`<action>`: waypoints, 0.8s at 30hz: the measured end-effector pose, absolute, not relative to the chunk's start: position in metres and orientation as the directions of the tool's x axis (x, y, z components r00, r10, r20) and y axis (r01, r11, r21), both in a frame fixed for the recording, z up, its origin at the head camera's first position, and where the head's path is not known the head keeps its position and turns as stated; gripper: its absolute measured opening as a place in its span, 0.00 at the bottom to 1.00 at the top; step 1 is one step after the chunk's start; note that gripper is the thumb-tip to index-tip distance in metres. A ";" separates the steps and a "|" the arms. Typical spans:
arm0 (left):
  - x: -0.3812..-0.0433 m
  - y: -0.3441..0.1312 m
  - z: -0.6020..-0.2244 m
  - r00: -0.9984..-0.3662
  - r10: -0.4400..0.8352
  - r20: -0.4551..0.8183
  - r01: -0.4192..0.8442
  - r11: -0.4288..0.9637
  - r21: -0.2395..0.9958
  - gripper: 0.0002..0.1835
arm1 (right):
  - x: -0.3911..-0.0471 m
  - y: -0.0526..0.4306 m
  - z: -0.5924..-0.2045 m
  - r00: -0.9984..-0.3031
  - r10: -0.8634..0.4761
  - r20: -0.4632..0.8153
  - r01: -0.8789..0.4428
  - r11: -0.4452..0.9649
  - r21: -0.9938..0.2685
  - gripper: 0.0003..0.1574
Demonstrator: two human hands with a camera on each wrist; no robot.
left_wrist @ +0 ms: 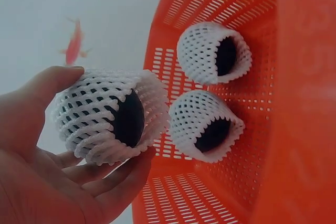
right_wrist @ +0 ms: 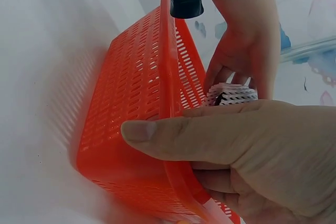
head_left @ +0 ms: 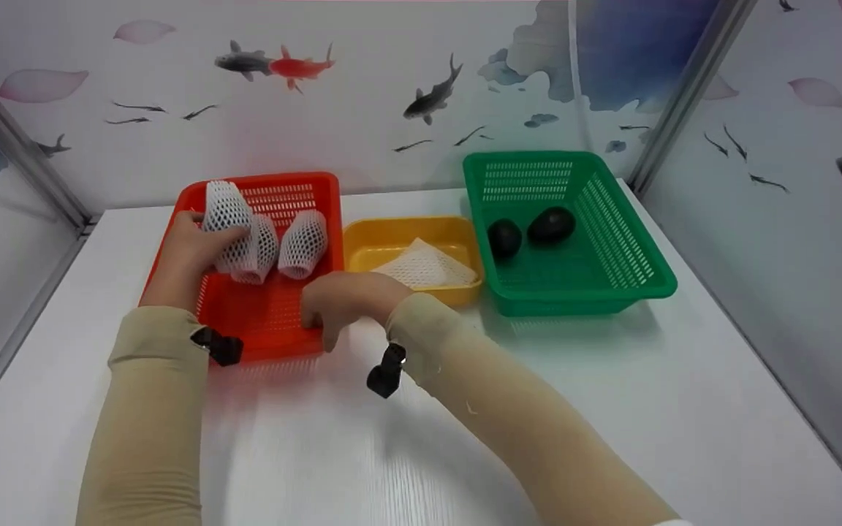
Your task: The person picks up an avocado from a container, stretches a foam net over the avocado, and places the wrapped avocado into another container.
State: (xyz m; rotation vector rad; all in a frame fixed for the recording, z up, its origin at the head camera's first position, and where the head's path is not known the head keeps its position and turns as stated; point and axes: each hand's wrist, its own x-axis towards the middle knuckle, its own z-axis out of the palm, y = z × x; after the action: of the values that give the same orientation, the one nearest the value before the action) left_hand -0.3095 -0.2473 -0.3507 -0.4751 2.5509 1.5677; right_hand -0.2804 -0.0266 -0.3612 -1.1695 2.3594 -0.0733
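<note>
My left hand (head_left: 191,252) grips a dark avocado in a white foam net (left_wrist: 105,116), thumb on one side and fingers beneath it. It is at the left side of the red basket (head_left: 245,314), and the net's open end shows the dark skin in the left wrist view. Two more netted avocados, one in the middle (head_left: 264,248) and one to the right (head_left: 304,245), lie in this basket. My right hand (head_left: 351,299) holds the basket's rim at the near right corner. In the right wrist view its thumb (right_wrist: 152,132) lies outside the wall, with the other fingers inside, partly hidden.
A yellow tray (head_left: 370,230) with flat white foam netting (head_left: 425,267) stands right of the red basket. Beyond it is a green basket (head_left: 574,296) holding two bare dark avocados, one left (head_left: 504,239) and one right (head_left: 552,225). Printed panels (head_left: 362,146) enclose the white table (head_left: 304,453).
</note>
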 end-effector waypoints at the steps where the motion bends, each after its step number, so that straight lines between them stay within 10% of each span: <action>1: -0.312 -0.248 -0.352 -0.946 -0.208 -0.247 -0.315 0.423 0.850 0.53 | -0.281 -0.027 -0.361 -0.509 -0.754 -0.416 -0.724 0.636 -0.266 0.14; 24: -0.348 -0.277 -0.366 -0.939 -0.309 -0.148 -0.338 0.760 0.556 0.45 | -0.281 -0.029 -0.360 -0.541 -0.717 -0.441 -0.677 0.681 -0.277 0.17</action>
State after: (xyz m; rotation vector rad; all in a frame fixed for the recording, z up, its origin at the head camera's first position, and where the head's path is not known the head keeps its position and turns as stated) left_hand -0.3480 -0.2770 -0.3664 -0.5339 2.9023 0.9303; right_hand -0.2811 -0.0289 -0.3596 -1.0722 2.3659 -0.0984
